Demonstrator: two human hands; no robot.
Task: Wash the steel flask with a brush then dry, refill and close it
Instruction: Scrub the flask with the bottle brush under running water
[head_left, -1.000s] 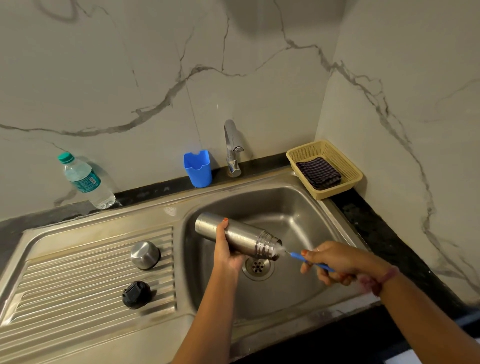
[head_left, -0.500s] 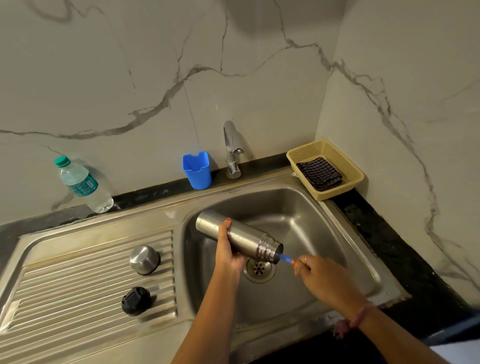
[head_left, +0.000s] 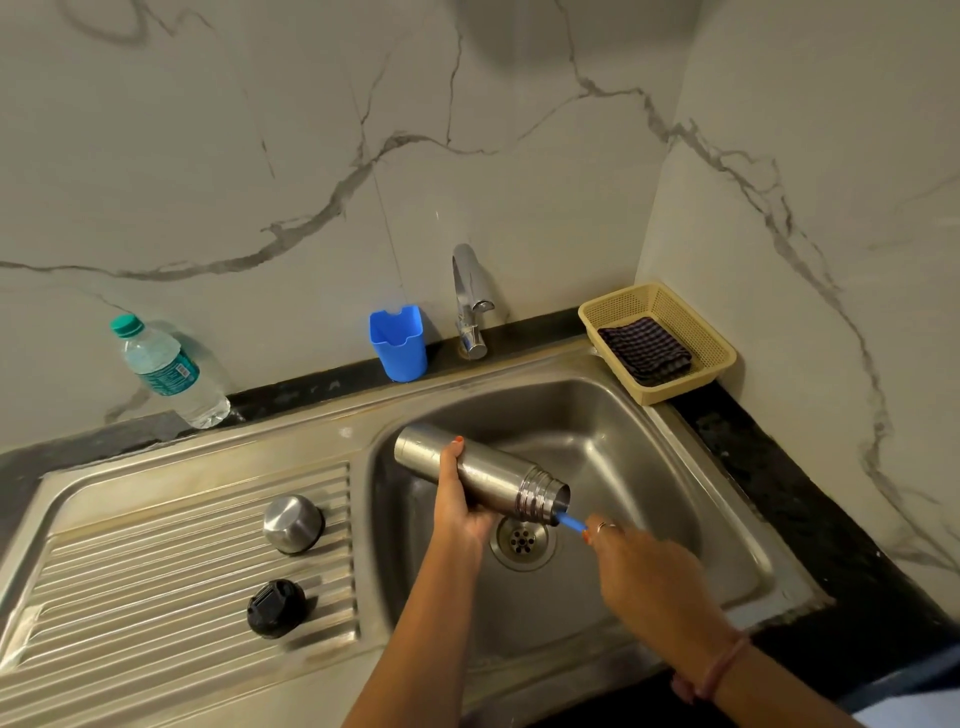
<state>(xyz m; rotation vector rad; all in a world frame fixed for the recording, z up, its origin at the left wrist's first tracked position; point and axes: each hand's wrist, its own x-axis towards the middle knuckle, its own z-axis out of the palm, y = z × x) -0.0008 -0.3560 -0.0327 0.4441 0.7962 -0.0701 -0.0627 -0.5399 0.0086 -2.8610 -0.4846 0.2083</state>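
My left hand (head_left: 457, 499) grips the steel flask (head_left: 493, 475) around its middle, holding it on its side over the sink basin (head_left: 649, 467) with the open mouth pointing right. My right hand (head_left: 639, 566) holds the blue brush handle (head_left: 571, 521); the brush head is hidden inside the flask's mouth. The steel cup lid (head_left: 292, 522) and the black stopper (head_left: 275, 608) lie on the ribbed drainboard (head_left: 156, 571) to the left.
A plastic water bottle (head_left: 166, 369) leans on the wall at the back left. A blue holder (head_left: 397, 343) and the tap (head_left: 470, 301) stand behind the basin. A yellow basket (head_left: 717, 358) with a dark checked cloth (head_left: 644, 351) sits at the back right.
My right hand has pushed the brush deeper into the flask's mouth, so less of the blue handle shows. The flask has stayed in my left hand over the drain.
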